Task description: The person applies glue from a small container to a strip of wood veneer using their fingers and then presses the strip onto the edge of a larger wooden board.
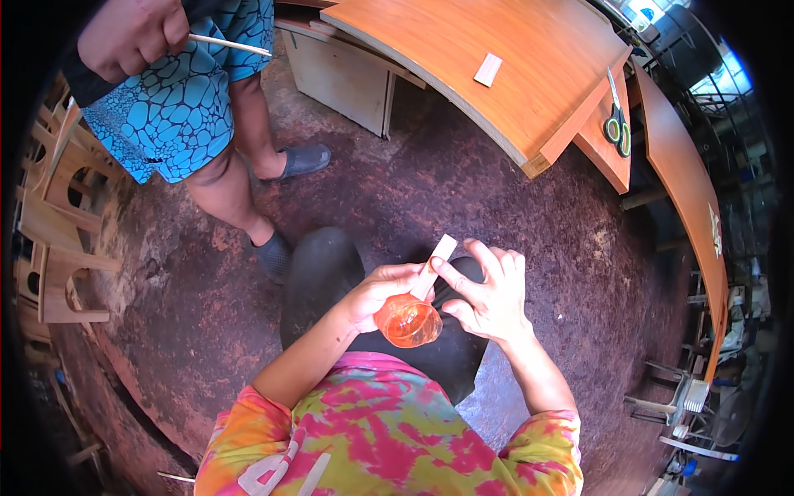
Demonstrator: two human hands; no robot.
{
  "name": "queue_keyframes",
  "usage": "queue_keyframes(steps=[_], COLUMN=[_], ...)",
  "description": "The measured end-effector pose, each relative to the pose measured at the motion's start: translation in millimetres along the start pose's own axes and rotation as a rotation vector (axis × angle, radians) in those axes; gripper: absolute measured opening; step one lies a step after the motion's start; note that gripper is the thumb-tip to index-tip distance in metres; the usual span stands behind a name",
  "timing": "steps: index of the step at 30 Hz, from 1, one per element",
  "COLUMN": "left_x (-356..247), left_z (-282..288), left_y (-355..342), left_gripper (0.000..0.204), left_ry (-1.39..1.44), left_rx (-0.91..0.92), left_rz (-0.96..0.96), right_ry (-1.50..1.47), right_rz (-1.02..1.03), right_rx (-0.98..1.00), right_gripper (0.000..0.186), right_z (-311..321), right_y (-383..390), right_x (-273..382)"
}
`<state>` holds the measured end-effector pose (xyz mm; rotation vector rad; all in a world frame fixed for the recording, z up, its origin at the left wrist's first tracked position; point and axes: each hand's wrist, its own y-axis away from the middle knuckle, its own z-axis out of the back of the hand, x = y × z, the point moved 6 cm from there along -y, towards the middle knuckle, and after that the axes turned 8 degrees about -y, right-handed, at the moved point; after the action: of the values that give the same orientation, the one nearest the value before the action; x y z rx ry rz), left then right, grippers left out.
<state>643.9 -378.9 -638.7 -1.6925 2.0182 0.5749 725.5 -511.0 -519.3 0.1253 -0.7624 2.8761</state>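
In front of my lap, my left hand (382, 291) is closed on a small flat strip of pale wood (445, 248) and a round, glossy orange cup-like thing (413, 321). The strip slants up and to the right above the orange rim. My right hand (492, 293) has its fingers apart, with the index fingertip against the strip. An orange smear shows where that fingertip meets the wood. What the orange thing holds, if anything, I cannot make out.
Ahead stands a wood-topped table (463, 25) with another small wooden strip (488, 69) and green-black scissors (617, 128) at its right corner. At left stands another person (198, 116), a thin stick (230, 45) in hand. Wooden frames (62, 240) are stacked at far left.
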Motion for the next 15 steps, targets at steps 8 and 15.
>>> queue_keyframes(steps=[8, 15], left_x=[1.0, -5.2], left_z=[0.3, 10.9], left_y=[2.2, 1.5], left_gripper=[0.040, 0.041], left_ry=[0.035, 0.072], left_rx=[0.057, 0.012], left_rz=[0.006, -0.030], right_ry=[0.064, -0.019], right_rz=[-0.049, -0.103], right_rx=[-0.006, -0.085], right_gripper=[0.061, 0.058], right_z=[-1.0, 16.5], right_y=[-0.9, -0.7], right_x=[-17.0, -18.5])
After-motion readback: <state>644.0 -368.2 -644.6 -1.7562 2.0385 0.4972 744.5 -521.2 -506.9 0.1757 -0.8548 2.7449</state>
